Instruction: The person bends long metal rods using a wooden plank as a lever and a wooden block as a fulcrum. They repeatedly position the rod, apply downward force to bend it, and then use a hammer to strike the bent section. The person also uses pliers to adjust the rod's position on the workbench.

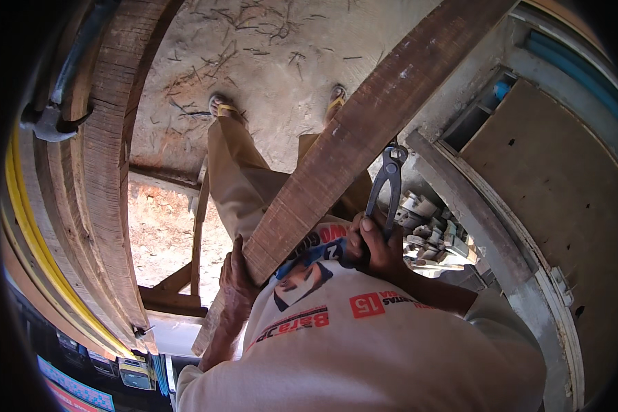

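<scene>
A long reddish-brown wooden plank (364, 130) slants from against my body up to the upper right. My left hand (237, 278) grips its near end, fingers along the left edge. In my right hand (378, 247) are dark metal pincers (390, 180), with the fingers closed round the handles. The pincers' head points away from me, right beside the plank's right edge. I cannot tell whether the jaws bite on anything.
On stacked boards (99, 137) at the left lies a claw hammer (56, 120). Loose nails or twigs (220, 62) are strewn on the dusty floor (268, 82). To the right stands a brown panel (549, 172) in a worn frame, with a heap of wood offcuts (429, 223) beside it.
</scene>
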A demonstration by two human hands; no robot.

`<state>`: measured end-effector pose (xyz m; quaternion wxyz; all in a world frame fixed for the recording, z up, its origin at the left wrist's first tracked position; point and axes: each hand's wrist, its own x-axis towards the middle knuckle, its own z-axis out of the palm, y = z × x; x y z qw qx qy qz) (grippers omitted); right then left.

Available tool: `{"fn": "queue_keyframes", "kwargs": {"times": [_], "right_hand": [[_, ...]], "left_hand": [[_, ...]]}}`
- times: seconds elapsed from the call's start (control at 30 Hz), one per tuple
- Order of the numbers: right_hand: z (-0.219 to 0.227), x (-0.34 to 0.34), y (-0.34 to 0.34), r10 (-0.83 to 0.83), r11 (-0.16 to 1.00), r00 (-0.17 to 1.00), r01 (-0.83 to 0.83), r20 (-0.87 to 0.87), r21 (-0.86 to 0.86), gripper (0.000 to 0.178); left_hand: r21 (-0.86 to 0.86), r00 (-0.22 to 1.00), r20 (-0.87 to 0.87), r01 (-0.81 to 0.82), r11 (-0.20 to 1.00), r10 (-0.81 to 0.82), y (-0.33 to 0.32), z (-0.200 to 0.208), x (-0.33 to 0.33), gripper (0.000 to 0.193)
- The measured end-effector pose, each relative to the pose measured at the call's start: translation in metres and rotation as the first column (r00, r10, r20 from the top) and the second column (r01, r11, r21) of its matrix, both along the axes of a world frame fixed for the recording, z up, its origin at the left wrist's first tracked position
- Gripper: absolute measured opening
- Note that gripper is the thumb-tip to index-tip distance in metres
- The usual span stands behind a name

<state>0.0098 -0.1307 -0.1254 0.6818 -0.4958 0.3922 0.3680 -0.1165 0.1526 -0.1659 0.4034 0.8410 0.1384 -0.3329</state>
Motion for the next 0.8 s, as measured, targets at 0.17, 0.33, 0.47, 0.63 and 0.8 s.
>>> {"fn": "queue_keyframes", "kwargs": {"times": [0.17,0.33,0.47,0.63,0.8], "right_hand": [[-0.023,-0.011,0.035,-0.257,0.96,0.962,0.244,0.089,0.136,0.024],[-0.004,-0.012,0.063,-0.226,0.971,0.962,0.211,0.155,0.108,0.023],[-0.013,-0.018,0.019,-0.019,0.997,0.961,-0.002,0.276,0.075,0.03],[0.017,-0.007,-0.049,0.133,0.971,0.965,-0.173,0.227,0.167,0.053],[0.045,0.021,-0.074,0.333,0.913,0.926,-0.364,0.18,0.186,0.068]], "left_hand": [[-0.067,0.999,0.034,-0.007,0.998,0.009,0.0,0.001,0.012,0.112],[-0.213,0.996,-0.083,-0.044,0.976,0.027,0.012,0.0,0.028,0.106],[-0.058,0.998,0.068,-0.001,0.998,0.005,-0.004,0.008,0.015,0.104],[0.139,0.979,0.2,-0.058,0.989,0.029,-0.028,0.008,-0.014,0.105],[0.259,0.978,0.206,-0.071,0.963,0.017,-0.043,0.014,-0.014,0.103]]}}
